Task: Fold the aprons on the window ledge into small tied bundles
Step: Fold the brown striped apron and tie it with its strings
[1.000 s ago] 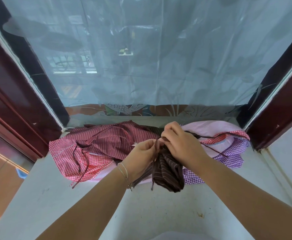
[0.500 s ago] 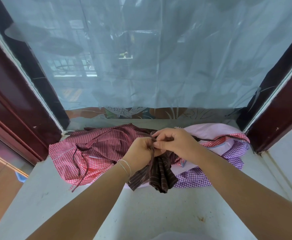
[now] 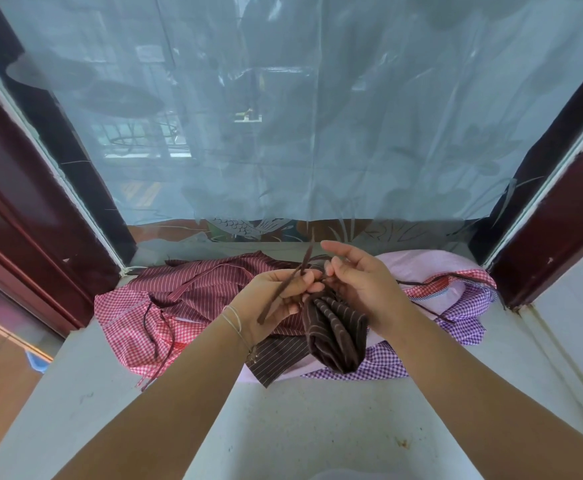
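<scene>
Aprons (image 3: pixel 193 299) at nine and three o'clock are lying unfolded while left hand (image 3: pixel 276 303) and right hand (image 3: pixel 362 289) are pinching the brown bundle's (image 3: pixel 335 330) strap (image 3: pixel 288 285), knotting it.

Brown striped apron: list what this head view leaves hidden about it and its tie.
- Knot on the brown striped apron: hidden between the left hand and right hand.
- Right hand's grip on the strap: fingertips blocked by the hand itself.
- Apron pile count: layers overlap.
</scene>
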Action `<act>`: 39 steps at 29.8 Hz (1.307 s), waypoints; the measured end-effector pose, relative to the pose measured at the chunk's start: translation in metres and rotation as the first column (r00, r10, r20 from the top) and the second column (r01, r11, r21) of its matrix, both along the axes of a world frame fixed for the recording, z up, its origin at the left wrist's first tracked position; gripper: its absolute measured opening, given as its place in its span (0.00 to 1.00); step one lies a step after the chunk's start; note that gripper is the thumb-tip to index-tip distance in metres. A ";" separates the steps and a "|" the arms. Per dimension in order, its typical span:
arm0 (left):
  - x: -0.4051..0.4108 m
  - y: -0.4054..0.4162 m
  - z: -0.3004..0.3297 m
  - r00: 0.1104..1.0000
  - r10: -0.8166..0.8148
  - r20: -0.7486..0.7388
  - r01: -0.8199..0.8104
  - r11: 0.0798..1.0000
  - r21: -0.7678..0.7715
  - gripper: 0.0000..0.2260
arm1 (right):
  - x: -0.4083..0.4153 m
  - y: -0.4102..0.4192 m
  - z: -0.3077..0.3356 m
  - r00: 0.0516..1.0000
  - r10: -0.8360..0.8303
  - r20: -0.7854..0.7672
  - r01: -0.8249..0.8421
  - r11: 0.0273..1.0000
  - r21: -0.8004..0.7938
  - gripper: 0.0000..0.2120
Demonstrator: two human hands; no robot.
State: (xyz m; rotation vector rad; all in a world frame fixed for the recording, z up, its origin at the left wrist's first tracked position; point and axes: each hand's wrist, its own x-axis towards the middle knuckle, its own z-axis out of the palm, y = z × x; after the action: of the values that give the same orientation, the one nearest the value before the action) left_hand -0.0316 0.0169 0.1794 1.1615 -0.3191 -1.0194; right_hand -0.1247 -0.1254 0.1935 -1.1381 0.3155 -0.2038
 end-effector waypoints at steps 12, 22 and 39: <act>0.017 0.004 0.002 0.992 0.007 0.129 -0.034 0.978 0.208 0.07 | -0.028 0.000 0.012 0.991 0.134 0.014 -0.110 0.863 -0.494 0.12; -0.001 0.001 0.023 0.580 -0.187 0.793 0.075 0.981 0.177 0.08 | -0.025 -0.016 0.033 0.998 0.064 -0.011 -0.053 0.692 -0.720 0.09; -0.010 0.012 0.018 -0.511 0.212 0.833 -0.056 0.959 -0.279 0.09 | -0.018 -0.019 0.052 0.939 0.282 -0.197 -0.330 0.581 -0.744 0.13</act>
State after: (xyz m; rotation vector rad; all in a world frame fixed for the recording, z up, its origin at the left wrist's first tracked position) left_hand -0.0417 0.0286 0.1977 1.6854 -1.6520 0.8593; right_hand -0.1427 -0.1447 0.2458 -2.0497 0.0542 0.0221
